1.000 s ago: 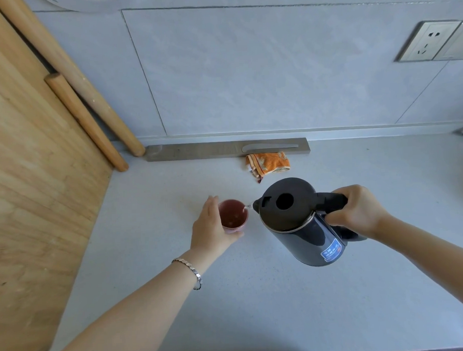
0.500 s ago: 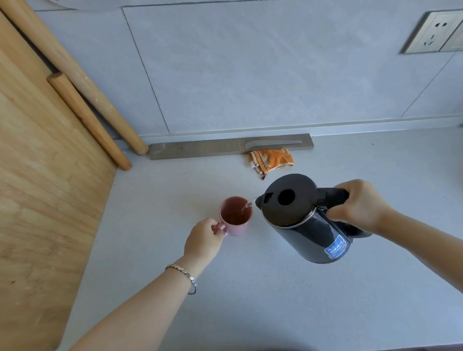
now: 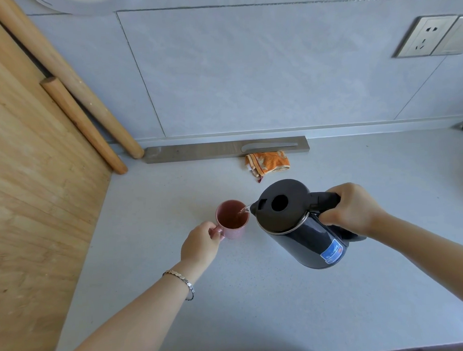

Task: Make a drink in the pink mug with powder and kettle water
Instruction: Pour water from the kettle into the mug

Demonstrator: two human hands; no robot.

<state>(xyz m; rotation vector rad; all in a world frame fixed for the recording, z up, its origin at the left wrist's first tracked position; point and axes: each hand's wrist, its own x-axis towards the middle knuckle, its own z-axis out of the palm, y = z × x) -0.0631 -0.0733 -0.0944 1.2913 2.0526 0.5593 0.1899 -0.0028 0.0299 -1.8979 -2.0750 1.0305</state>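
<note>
The pink mug (image 3: 233, 229) stands on the grey counter (image 3: 255, 292), holding reddish-brown liquid. My left hand (image 3: 200, 243) grips its handle from the near left side. My right hand (image 3: 353, 209) holds the handle of the black kettle (image 3: 300, 225), which is lifted and tilted to the left. A thin stream of water runs from the kettle's spout into the mug. The kettle's lid is closed and a blue label shows on its side.
A large wooden board (image 3: 33, 182) covers the left. Two wooden rolling pins (image 3: 84, 122) lean against the tiled wall. A grey strip (image 3: 198, 151) lies along the wall with an orange cloth (image 3: 268, 162) in front. Wall sockets (image 3: 427, 36) sit upper right.
My left hand slid from cupping the mug's side to gripping its handle. The kettle stays tilted and keeps pouring; the view shifted slightly.
</note>
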